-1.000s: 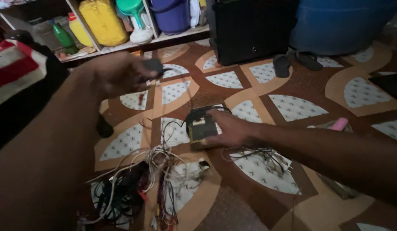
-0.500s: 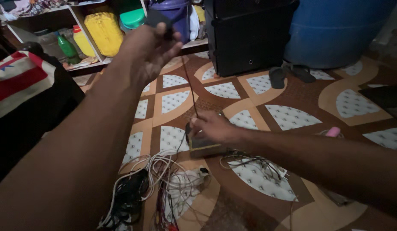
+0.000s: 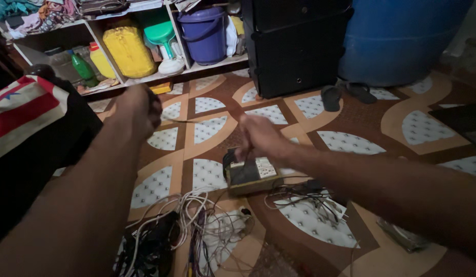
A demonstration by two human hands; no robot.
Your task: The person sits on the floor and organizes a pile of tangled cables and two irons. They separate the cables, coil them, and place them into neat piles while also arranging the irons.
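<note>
My left hand (image 3: 139, 109) is closed in a fist, raised over the patterned floor on the left. A thin black cable (image 3: 179, 121) runs out of the fist to the right, toward my right hand (image 3: 259, 136). That hand hovers, blurred, just above a small dark box with a pale label (image 3: 250, 175) on the floor, fingers curled down at the box's left end. Whether those fingers pinch the cable is unclear.
A tangle of wires (image 3: 184, 225) and a white power strip (image 3: 223, 224) lie in front of me. More thin wires (image 3: 305, 194) lie right of the box. Behind are a shelf with a yellow jerrycan (image 3: 128, 50), a black cabinet (image 3: 294, 46), a blue barrel (image 3: 402, 36) and sandals (image 3: 346, 94).
My left hand came down from high near the shelf to a lower spot on the left, pulling the cable sideways. My right hand lifted off the box.
</note>
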